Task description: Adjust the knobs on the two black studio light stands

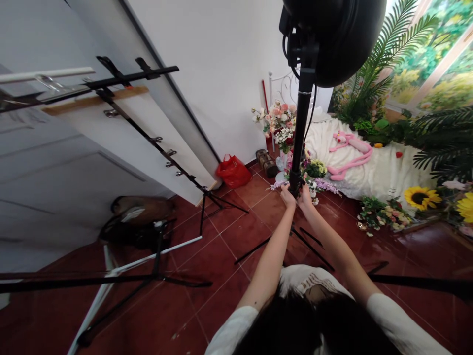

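Note:
A black light stand (302, 118) rises upright in front of me, with a large black studio light (342, 39) on its top. Both my hands are at the stand's collar, at about the same height. My left hand (288, 196) is closed round the left side of the pole. On the right side, my right hand (304, 195) grips by the collar's knob, which its fingers partly hide. A black cable hangs along the pole. The stand's tripod legs (310, 246) spread on the red tiled floor below my arms.
To the left stand a black backdrop bar with clips (148, 133), a white board (173, 148) and further tripod legs (158, 256). Behind are a red bag (233, 171) and flowers (283, 118). At right, a pink plush toy (349, 143) lies on white cloth, near sunflowers (421, 198).

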Demonstrator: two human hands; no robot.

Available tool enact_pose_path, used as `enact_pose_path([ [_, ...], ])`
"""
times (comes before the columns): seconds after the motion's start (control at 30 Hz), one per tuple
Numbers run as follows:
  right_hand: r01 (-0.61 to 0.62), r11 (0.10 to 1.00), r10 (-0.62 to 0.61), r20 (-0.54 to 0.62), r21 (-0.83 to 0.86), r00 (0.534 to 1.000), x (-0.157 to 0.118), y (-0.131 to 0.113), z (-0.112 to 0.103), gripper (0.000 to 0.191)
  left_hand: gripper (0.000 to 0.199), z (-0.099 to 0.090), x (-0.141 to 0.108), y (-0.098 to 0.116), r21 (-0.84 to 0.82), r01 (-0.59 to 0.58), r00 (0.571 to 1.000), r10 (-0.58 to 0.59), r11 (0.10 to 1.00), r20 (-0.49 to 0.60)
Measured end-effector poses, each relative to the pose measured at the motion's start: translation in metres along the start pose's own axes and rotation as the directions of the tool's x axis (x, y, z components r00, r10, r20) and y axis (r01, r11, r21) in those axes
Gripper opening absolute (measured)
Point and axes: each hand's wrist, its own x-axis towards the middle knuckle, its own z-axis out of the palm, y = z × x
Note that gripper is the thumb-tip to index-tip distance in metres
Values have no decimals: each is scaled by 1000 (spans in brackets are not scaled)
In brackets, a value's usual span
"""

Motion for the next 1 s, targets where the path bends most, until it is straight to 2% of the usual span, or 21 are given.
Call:
enact_pose_path([
  [0.13, -120, 985, 132, -93, 123, 987, -1, -1, -1, 47, 69, 1, 3, 0, -30, 28, 1000, -28, 999, -12],
  [0.23, -235, 946, 248, -36, 224, 968, -7, -3, -16, 33, 71, 1, 1, 4, -5, 28, 999, -28, 1000, -19],
  [0.3, -299, 908, 300, 43, 292, 953, -14, -4, -36, 20, 72, -2, -5, 6, 46, 36, 999, -34, 998, -37],
  [0.37, -343, 870, 321, 120, 356, 939, -21, -7, -63, 10, 68, -7, -16, 3, 145, 28, 998, -19, 989, -64],
  [0.43, -364, 853, 338, 136, 374, 931, -29, -11, -94, 5, 58, -16, -32, -5, 258, -13, 996, 36, 966, -83],
  [0.57, -334, 838, 362, 19, 432, 932, -47, -19, -160, 15, 43, -31, -70, -34, 418, -80, 988, 126, 905, -85],
  [0.63, -288, 835, 352, -53, 468, 934, -59, -22, -194, 18, 46, -34, -89, -49, 502, -16, 990, 85, 865, -114],
  [0.7, -251, 840, 346, -119, 480, 931, -72, -24, -228, 17, 49, -32, -104, -61, 556, 97, 987, -8, 825, -161],
  [0.77, -205, 850, 335, -197, 485, 921, -87, -25, -259, 17, 43, -26, -116, -70, 572, 181, 982, -114, 800, -151],
  [0.8, -171, 854, 323, -244, 492, 914, -95, -25, -274, 18, 38, -21, -120, -73, 568, 203, 979, -172, 797, -109],
  [0.87, -98, 855, 296, -324, 509, 899, -111, -25, -300, 20, 27, -7, -128, -77, 532, 219, 950, -303, 818, 74],
  [0.93, -39, 852, 278, -389, 522, 878, -129, -25, -320, 21, 21, 14, -137, -77, 479, 221, 864, -398, 849, 308],
  [1.0, 7, 849, 264, -436, 529, 860, -146, -27, -334, 19, 26, 39, -148, -75, 438, 208, 764, -425, 875, 486],
])
